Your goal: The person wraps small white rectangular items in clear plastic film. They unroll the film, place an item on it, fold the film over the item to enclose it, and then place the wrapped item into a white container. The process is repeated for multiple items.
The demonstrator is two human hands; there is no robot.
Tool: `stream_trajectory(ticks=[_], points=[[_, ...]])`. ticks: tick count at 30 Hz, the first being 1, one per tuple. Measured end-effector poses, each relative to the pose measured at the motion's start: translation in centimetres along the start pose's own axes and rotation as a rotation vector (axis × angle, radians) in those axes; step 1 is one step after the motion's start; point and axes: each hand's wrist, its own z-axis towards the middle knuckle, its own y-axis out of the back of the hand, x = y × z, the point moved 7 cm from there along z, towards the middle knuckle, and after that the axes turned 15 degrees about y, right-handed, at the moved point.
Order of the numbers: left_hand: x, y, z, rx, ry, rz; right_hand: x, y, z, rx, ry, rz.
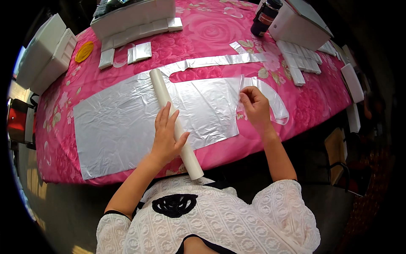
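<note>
A thin, glossy whitish plastic apron (114, 118) lies spread on the table, with creases over its surface. Its long strap (211, 62) runs along the far side, and another strap (275, 101) curves round on the right. Across the sheet lies a white tube (185, 144), slanting from the far left toward my body. On the tube's middle rests my left hand (167, 134), fingers stretched and thumb apart. My right hand (255, 104) is closed in a pinch at the apron's right-hand edge, where the film stands up slightly; the fingers partly hide the pinched spot.
White boxes stand at the far left (55, 51), back (135, 21) and back right (298, 25). Folded white plastic packets (139, 52) lie near them, with more packets (298, 61) at right. A dark bottle (265, 17) and yellow oval item (84, 51) sit on the pink floral tablecloth (207, 29).
</note>
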Motion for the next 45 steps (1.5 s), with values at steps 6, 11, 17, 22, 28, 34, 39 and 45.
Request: stream_trajectory(ticks=[6, 11, 17, 22, 28, 34, 39, 45], points=[[2.2, -1.5, -1.1, 0.552, 0.762, -1.178, 10.9, -13.9, -5.3, 0.695, 0.297, 0.245], [10.4, 4.0, -3.7, 0.569, 1.033, -1.045, 13.6, -13.3, -7.2, 0.606, 0.383, 0.137], [22.2, 12.1, -8.4, 0.308, 1.2, -0.92, 9.3, -12.0, -10.2, 0.839, -0.072, -0.417], [28.7, 15.7, -9.8, 0.266, 1.211, -0.624, 7.0, -13.8, -14.1, 0.867, -0.255, -0.182], [20.0, 19.5, -5.6, -0.163, 0.456, 0.493, 6.9, -13.7, -14.4, 0.835, -0.385, -0.122], [5.9, 7.8, -2.6, 0.019, 0.104, -0.022, 6.7, -13.4, -14.5, 0.823, -0.414, -0.124], [3.6, -0.4, -2.4, 0.094, 0.037, -0.045, 6.2, -13.1, -14.8, 0.799, -0.432, -0.099], [4.4, -2.3, -2.5, 0.208, 0.057, 0.298, 5.8, -13.7, -12.8, 0.986, -0.42, -0.02]])
